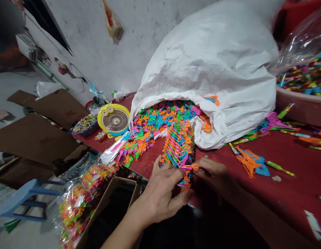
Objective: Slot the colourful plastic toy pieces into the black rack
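Observation:
A long row of orange, green, blue and pink plastic pieces lies side by side on the red table. My left hand rests over the near end of this row, palm down, its fingers spread and touching the pieces. To its right, my right hand pinches at the round orange end of one piece; its fingertips are partly hidden. Behind the row, a white sack lies with its mouth toward me, and a heap of similar pieces spills out of it.
A yellow fan stands at the left by a basin of small parts. Cardboard boxes, filled clear bags and a blue stool are lower left. A pink tub and loose pieces are at the right.

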`<state>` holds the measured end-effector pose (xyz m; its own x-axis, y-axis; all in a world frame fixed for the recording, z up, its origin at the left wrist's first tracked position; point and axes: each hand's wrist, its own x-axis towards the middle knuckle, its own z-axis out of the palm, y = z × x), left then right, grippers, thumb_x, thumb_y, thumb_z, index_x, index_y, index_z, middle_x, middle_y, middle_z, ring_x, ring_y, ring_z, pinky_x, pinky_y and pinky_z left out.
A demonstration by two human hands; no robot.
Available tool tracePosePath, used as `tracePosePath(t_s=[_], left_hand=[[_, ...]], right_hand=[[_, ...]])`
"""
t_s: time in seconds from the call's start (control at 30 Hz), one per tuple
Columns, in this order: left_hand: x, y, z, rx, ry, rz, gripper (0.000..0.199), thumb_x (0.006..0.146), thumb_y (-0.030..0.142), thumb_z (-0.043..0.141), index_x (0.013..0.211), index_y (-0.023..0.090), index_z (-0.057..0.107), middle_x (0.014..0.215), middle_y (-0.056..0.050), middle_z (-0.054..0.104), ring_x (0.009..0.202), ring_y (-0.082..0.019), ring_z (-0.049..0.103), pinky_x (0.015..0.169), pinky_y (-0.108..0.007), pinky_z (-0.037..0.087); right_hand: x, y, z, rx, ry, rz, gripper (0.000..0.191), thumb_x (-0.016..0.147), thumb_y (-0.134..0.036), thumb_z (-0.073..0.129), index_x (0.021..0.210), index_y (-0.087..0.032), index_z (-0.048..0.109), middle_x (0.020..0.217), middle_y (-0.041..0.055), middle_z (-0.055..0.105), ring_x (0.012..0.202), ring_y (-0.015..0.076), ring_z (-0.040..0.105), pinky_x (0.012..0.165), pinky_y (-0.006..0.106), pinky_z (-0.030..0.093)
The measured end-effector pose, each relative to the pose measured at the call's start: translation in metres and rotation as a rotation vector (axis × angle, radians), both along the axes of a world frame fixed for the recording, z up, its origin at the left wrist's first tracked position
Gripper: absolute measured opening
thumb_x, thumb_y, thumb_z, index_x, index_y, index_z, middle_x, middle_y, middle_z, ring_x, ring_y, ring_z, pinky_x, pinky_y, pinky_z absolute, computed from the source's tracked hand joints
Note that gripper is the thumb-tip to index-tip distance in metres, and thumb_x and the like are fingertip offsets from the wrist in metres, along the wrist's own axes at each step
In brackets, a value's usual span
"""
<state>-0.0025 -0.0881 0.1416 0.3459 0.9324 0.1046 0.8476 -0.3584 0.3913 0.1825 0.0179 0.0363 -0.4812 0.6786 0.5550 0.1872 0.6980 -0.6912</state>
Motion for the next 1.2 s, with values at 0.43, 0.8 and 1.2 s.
tracePosePath(t_s=[0.43, 0.8, 1.2], left_hand=[[-0.004, 0.001, -0.01, 0.146, -0.035, -0.06, 0.031, 0.091, 0.039, 0.061, 0.117, 0.023, 0.061, 0.101, -0.002, 0.071, 0.1, -0.018, 0.063, 0.123, -0.048, 0.001], [-0.001, 0.002, -0.003, 0.086, -0.016, -0.023, 0.03, 0.093, 0.038, 0.058, 0.118, 0.023, 0.063, 0.097, -0.004, 0.071, 0.097, -0.02, 0.065, 0.122, -0.052, 0.006], [0.0, 0.004, -0.007, 0.117, 0.0, -0.049, 0.033, 0.094, 0.042, 0.056, 0.121, 0.025, 0.063, 0.114, -0.006, 0.069, 0.112, -0.022, 0.061, 0.123, -0.052, 0.003]], right_hand=[[-0.006, 0.001, -0.006, 0.002, 0.004, -0.025, 0.015, 0.091, -0.021, 0.052, 0.08, -0.02, 0.062, 0.071, 0.0013, 0.059, 0.063, 0.0127, 0.056, 0.057, 0.024, 0.04], [0.001, 0.007, 0.003, -0.003, -0.054, 0.118, 0.019, 0.098, -0.032, 0.051, 0.1, -0.022, 0.067, 0.084, 0.0032, 0.063, 0.076, 0.014, 0.06, 0.067, 0.024, 0.045], [-0.004, 0.006, 0.013, 0.192, -0.2, 0.034, 0.026, 0.102, -0.029, 0.044, 0.086, -0.019, 0.062, 0.078, 0.0037, 0.061, 0.073, 0.0137, 0.059, 0.065, 0.024, 0.042]])
